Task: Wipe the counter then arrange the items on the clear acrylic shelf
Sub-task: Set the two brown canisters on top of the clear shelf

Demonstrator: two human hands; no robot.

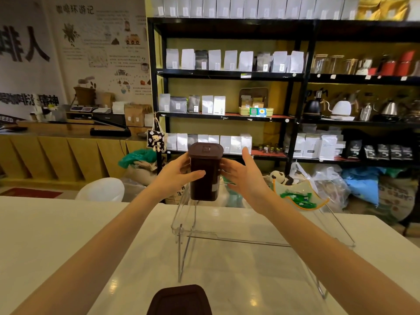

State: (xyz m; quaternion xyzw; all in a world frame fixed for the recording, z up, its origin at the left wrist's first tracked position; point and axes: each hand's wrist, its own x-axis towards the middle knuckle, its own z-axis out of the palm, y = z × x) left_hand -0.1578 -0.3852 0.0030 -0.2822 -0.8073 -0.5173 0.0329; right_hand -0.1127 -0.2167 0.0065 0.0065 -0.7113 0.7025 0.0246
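Gripping the brown canister (205,173), the left hand (176,172) pinches it; right hand (244,176) spread; its label (214,188) seems unreadable.

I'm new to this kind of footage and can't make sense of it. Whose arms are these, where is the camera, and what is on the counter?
There is no machine here: the camera sits on a person's head, looking forward and down, so both bare arms reach out from below. The left hand grips a dark brown jar on the top level of a clear shelf standing on a white counter. The right hand is open, beside the jar. A glass dish sits at the shelf's right. A second brown lid shows at the bottom edge.
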